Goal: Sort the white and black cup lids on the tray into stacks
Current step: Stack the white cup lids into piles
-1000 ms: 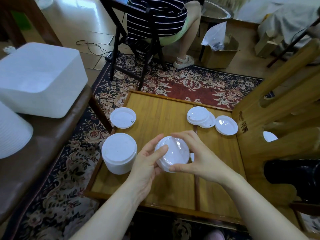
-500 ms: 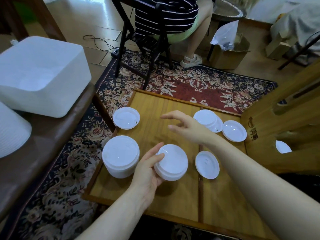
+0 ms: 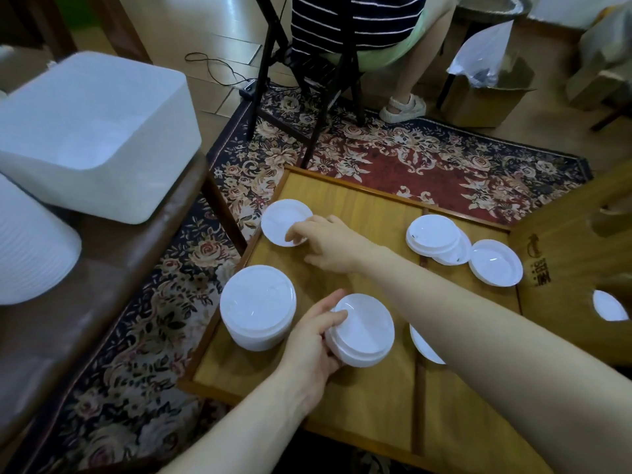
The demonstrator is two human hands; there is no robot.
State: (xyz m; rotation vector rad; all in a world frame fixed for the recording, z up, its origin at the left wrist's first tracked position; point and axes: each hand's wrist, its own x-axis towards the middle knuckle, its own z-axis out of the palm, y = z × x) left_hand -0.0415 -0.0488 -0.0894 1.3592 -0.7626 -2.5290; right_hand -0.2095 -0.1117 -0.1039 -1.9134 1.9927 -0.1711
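Head: round glossy white lids [image 3: 359, 330].

I count two hands [image 3: 328, 244], two tall lid stacks [image 3: 258, 306] by left hand, one tray [image 3: 342, 196].

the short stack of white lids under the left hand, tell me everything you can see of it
The short stack of white lids is a low pile of round, glossy lids that look like thin plastic; the top one has a raised rim and a shallow sunken centre. Ridged edges of the lids below show along its near side. It sits flat on the wooden tray, just right of the taller lid stack. The left hand holds its left edge, thumb resting on the top rim.
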